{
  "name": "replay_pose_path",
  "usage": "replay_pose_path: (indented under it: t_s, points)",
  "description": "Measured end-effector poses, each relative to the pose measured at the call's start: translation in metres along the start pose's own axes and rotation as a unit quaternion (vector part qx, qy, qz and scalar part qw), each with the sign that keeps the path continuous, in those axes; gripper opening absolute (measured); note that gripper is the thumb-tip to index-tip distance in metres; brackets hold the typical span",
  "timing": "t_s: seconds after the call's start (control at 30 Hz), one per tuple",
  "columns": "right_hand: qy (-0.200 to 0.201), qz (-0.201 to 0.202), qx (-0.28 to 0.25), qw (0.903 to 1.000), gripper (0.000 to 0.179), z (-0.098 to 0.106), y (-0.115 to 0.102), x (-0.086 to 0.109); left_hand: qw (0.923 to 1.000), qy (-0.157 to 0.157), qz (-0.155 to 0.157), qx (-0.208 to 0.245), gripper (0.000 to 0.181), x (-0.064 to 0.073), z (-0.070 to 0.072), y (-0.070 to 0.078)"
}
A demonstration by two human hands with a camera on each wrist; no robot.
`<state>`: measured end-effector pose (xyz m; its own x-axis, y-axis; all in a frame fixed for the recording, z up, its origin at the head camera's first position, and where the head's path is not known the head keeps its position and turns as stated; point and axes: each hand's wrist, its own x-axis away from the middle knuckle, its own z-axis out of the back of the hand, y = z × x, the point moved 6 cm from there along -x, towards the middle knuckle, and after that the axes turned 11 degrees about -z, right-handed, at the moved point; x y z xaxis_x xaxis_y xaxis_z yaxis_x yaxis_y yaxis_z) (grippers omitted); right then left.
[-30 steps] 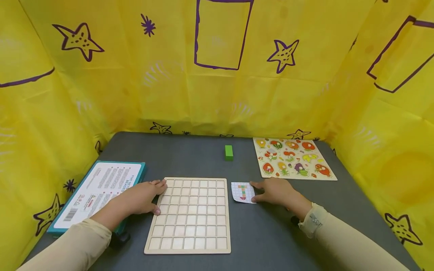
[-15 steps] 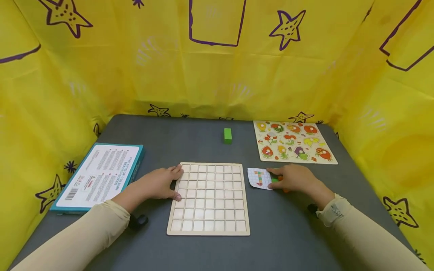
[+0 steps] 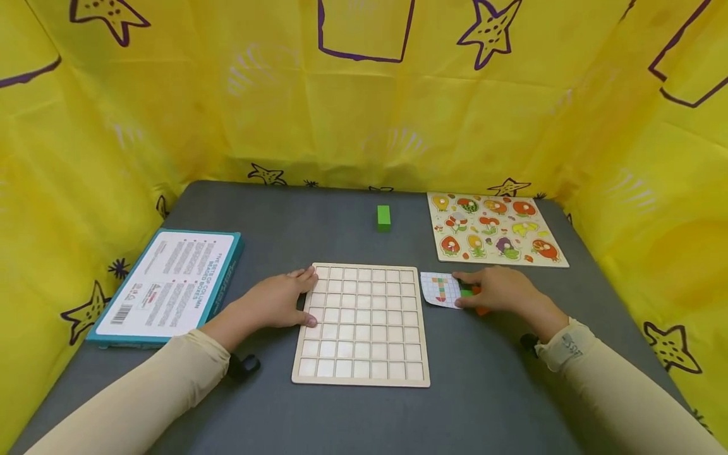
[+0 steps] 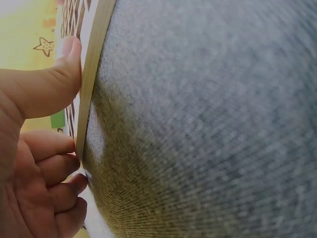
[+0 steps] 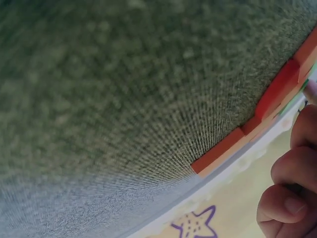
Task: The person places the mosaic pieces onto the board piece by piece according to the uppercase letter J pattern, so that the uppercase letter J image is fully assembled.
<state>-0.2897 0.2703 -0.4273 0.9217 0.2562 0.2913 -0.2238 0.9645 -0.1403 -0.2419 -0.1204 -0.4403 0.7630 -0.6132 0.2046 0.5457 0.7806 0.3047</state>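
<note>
My left hand (image 3: 279, 300) rests along the left edge of a pale wooden grid board (image 3: 364, 325). The thumb (image 4: 72, 52) touches the board's edge in the left wrist view, and the bent fingers (image 4: 59, 168) lie against it lower down. My right hand (image 3: 503, 294) touches the right edge of a small paper card (image 3: 439, 289) with thumb and forefinger apart; a coloured block pattern is printed on the card. Green and orange blocks (image 3: 466, 292) show between those fingers, partly hidden by the hand. In the right wrist view, orange and red blocks (image 5: 277, 89) lie beside bent fingers (image 5: 290, 171).
A teal-edged flat box (image 3: 167, 284) lies at the left. One green block (image 3: 383, 218) stands behind the board. At the back right is a fruit puzzle board (image 3: 495, 229). Yellow cloth (image 3: 352, 114) surrounds the dark table (image 3: 273, 215).
The grid board has slid right with my left hand at its edge. The card has shifted right along with my right hand, and blocks now show between its fingers. The head view has tilted down.
</note>
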Motion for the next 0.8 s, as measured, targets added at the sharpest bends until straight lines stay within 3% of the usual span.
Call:
replay_pose_path:
  t_s: [0.23, 0.43, 0.8]
  points:
    - [0.032, -0.041, -0.082, 0.9953, 0.069, 0.015, 0.015, 0.012, 0.9998, 0.010, -0.016, 0.007, 0.093, 0.000, -0.003, -0.001]
    - [0.040, -0.076, -0.089, 0.9923, 0.064, 0.027, 0.046, 0.024, 0.9989, 0.022, -0.027, 0.032, 0.092, 0.004, -0.005, -0.005]
    - [0.022, -0.047, -0.128, 0.9905, 0.046, 0.012, 0.090, 0.031, 0.9939, 0.007, -0.052, 0.097, 0.111, 0.019, -0.009, -0.018]
